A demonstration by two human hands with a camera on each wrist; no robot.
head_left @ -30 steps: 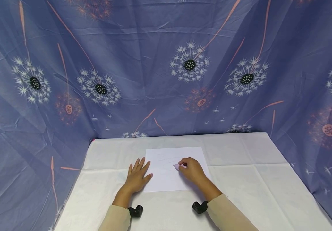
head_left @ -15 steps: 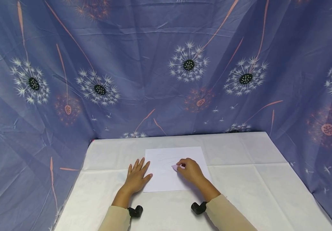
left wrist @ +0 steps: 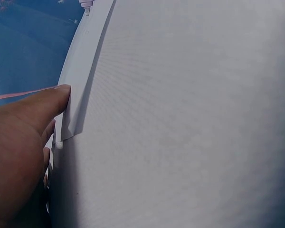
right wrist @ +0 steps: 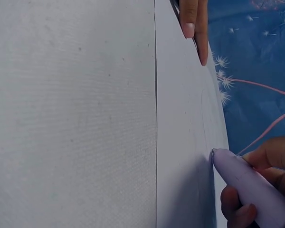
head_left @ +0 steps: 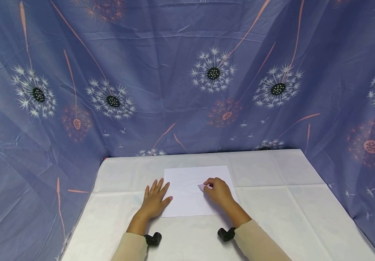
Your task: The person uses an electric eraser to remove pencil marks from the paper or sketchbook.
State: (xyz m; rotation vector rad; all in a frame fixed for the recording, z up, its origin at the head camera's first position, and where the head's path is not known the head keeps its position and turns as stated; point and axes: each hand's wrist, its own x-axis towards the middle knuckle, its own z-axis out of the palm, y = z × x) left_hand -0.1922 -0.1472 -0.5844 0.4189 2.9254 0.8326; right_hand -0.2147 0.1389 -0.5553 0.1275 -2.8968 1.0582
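Observation:
A white sheet of paper [head_left: 185, 206] lies on the white-covered table, with faint thin lines [head_left: 190, 180] on it. My left hand [head_left: 155, 202] rests palm down at the sheet's left edge with fingers spread; its thumb [left wrist: 61, 97] touches the paper in the left wrist view. Near the sheet's right side, my right hand [head_left: 219, 193] grips a thick pale purple pen [right wrist: 254, 190] between thumb and fingers. The pen's small tip [right wrist: 213, 151] meets the paper at the end of a thin line in the right wrist view.
The white cloth [head_left: 272, 214] on the table has fold creases. A blue curtain [head_left: 161, 72] with dandelion prints hangs behind and at both sides. Black wrist devices [head_left: 226, 234] sit at both sleeves.
My right hand moved the pen a little left, then back right and slightly away from me. A faint curved line now shows beside the tip. My left hand stays in place.

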